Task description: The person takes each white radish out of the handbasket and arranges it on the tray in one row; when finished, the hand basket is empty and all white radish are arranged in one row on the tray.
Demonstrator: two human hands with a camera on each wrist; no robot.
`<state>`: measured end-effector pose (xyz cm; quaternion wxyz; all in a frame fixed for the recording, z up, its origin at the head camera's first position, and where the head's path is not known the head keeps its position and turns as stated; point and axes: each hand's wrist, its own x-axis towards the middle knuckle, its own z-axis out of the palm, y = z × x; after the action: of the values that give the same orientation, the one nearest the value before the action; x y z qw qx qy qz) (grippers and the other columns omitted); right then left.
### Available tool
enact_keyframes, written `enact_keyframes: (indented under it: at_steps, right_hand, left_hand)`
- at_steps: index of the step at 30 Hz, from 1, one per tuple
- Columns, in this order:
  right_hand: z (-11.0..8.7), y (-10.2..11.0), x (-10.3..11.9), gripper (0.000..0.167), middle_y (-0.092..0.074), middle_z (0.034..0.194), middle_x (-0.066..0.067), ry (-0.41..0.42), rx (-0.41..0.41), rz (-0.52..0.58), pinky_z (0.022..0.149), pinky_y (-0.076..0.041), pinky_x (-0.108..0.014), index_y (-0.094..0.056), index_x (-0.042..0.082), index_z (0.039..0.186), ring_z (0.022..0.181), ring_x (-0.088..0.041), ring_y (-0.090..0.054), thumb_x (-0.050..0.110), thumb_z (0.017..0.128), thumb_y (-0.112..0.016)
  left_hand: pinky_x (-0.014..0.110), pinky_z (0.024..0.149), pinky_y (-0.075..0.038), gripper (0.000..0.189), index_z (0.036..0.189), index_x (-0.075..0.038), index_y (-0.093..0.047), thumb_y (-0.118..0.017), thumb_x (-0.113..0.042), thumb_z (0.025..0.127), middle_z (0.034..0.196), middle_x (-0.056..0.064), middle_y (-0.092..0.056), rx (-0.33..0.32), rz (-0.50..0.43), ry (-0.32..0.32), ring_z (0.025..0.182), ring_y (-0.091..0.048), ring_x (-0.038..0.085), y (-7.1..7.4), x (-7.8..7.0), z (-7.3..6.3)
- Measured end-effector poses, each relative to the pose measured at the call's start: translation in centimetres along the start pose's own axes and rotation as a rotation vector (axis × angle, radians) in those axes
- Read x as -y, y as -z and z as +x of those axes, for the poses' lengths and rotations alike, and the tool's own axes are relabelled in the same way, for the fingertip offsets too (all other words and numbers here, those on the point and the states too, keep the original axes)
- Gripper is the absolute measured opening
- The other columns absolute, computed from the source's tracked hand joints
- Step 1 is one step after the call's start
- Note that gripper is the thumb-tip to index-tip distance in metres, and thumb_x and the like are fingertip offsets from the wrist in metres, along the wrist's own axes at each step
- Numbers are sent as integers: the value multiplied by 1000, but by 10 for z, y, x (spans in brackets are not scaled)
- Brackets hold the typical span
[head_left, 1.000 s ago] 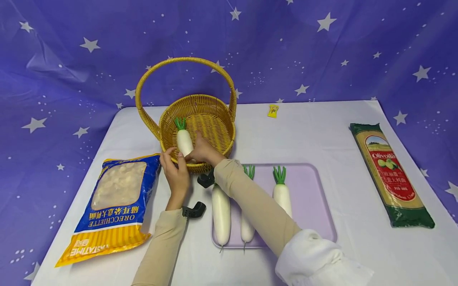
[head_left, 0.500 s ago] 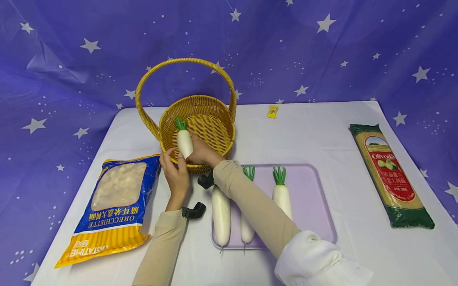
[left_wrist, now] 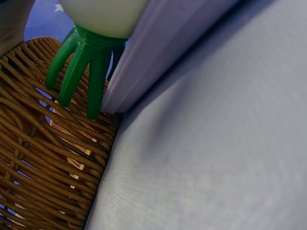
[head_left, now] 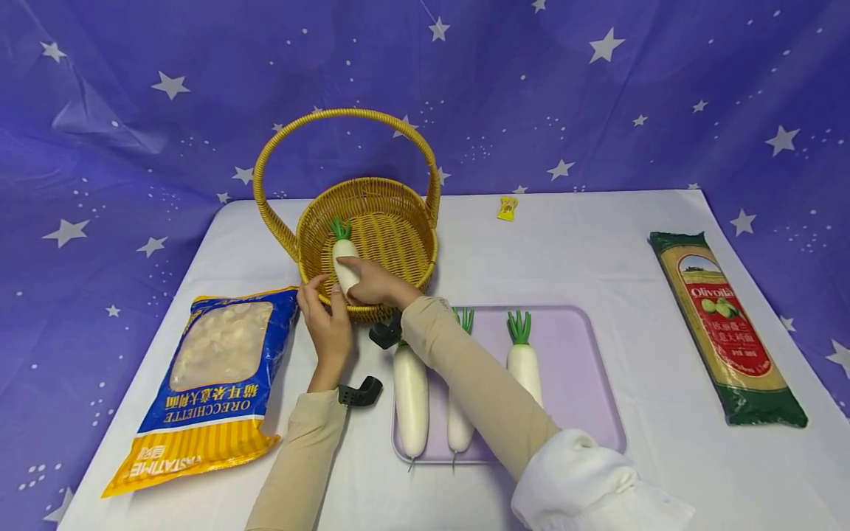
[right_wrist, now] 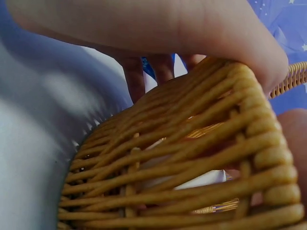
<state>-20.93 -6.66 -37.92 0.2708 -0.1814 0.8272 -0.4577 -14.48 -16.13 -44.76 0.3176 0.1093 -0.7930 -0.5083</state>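
Note:
In the head view a white radish (head_left: 344, 254) with green tops lies inside the wicker basket (head_left: 433, 254), against its left side. My right hand (head_left: 373, 283) reaches over the front rim and holds the radish's lower half, its fingers across the white body. My left hand (head_left: 328, 332) grips the basket's front-left rim. In the right wrist view its thumb (right_wrist: 268, 62) lies over the rim and its other fingers show along the outer wall. The left wrist view shows the basket's woven side (left_wrist: 53, 158) next to another radish's green leaves (left_wrist: 86, 67).
A lilac tray (head_left: 574, 383) with three more radishes stands right of the basket, under my right forearm. A blue-and-yellow pasta bag (head_left: 219, 369) lies at left, a long spaghetti pack (head_left: 727, 324) at right. A small yellow wrapped piece (head_left: 508, 209) sits near the back edge.
My right hand's fingers have shifted from beside the radish to across its top. The radish has moved slightly right and leans a little more. The left hand has stayed on the rim.

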Motion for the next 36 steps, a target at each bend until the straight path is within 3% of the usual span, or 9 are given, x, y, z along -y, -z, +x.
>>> enact_keyframes:
  at_steps: [6,12,16,20,25,31,36]
  right_hand:
    - [2,0,-3,72,-45,128,-15,19,23,49,66,-39,-26,-29,18,142,90,-24,-46,-4,78,-51]
    - [4,1,-6,67,-34,138,-14,60,67,165,69,-40,-26,-26,17,143,95,-23,-44,-3,83,-48]
    - [1,5,-6,64,-32,139,-15,50,89,285,72,-47,-32,-24,20,143,90,-21,-50,1,87,-48]
    - [-3,11,-6,63,-34,136,-17,46,82,446,86,-46,-47,-25,24,142,89,-21,-55,2,89,-49]
    - [-10,19,-8,63,-48,116,-22,81,71,670,88,-43,-50,-26,27,141,83,-19,-57,1,89,-49]
    - [-31,35,-11,63,-44,117,-15,174,117,885,80,-49,-38,-31,29,140,88,-20,-58,-2,88,-48]
    - [-67,56,-13,64,-44,120,-19,260,159,851,82,-48,-37,-29,30,140,98,-22,-55,-2,88,-48]
  left_hand:
    - [45,102,-28,32,115,-6,-49,-47,-23,88,128,16,-39,6,-3,10,123,-37,27,0,0,0]
    - [45,101,-29,32,115,-6,-48,-46,-24,89,128,16,-37,10,6,13,121,-38,27,3,-1,0]
    - [47,100,-30,33,115,-5,-48,-46,-25,89,129,18,-37,8,-1,11,121,-38,29,2,-1,0]
    - [47,101,-29,34,115,-4,-48,-47,-26,89,129,19,-36,10,-5,9,121,-37,28,1,-1,0]
    - [46,102,-29,35,116,-4,-48,-46,-27,89,128,18,-37,15,0,3,122,-37,27,0,-3,1]
    - [45,102,-29,33,116,-5,-48,-46,-25,89,127,17,-38,13,9,-1,122,-38,27,0,-5,1]
    - [44,103,-27,33,117,-6,-47,-45,-26,90,128,16,-37,14,16,14,125,-36,26,-1,-4,-1]
